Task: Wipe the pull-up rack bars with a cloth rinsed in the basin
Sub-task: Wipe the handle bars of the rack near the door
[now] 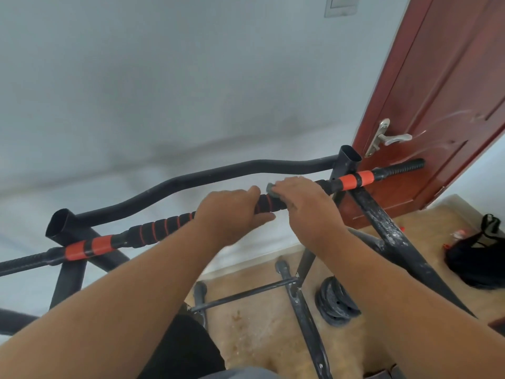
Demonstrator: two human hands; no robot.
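The step in hand is the wiping of the top grip bar of the pull-up rack, judged from the position of both hands on it. The left hand is curled round the foam-sleeved section near mid-bar and grips it, apparently to steady the frame. The right hand sits just beside it, toward the door, fingers bent over the bar and pressing a small grey cloth against it; only a corner of the cloth shows past the fingers, so its dampness and fold cannot be told. The basin is not in view. The curved rear bar runs behind, apart from both hands. 2 orange bands mark each end of the grip bar. The sloping right leg of the rack is heavily speckled with pale residue. Weight plates and a black bag lie on the floor below. Assessment: the next move likely calls for sliding the cloth along the foam toward one end, with firm wrap-around contact, then attention to the soiled legs and a rinse.
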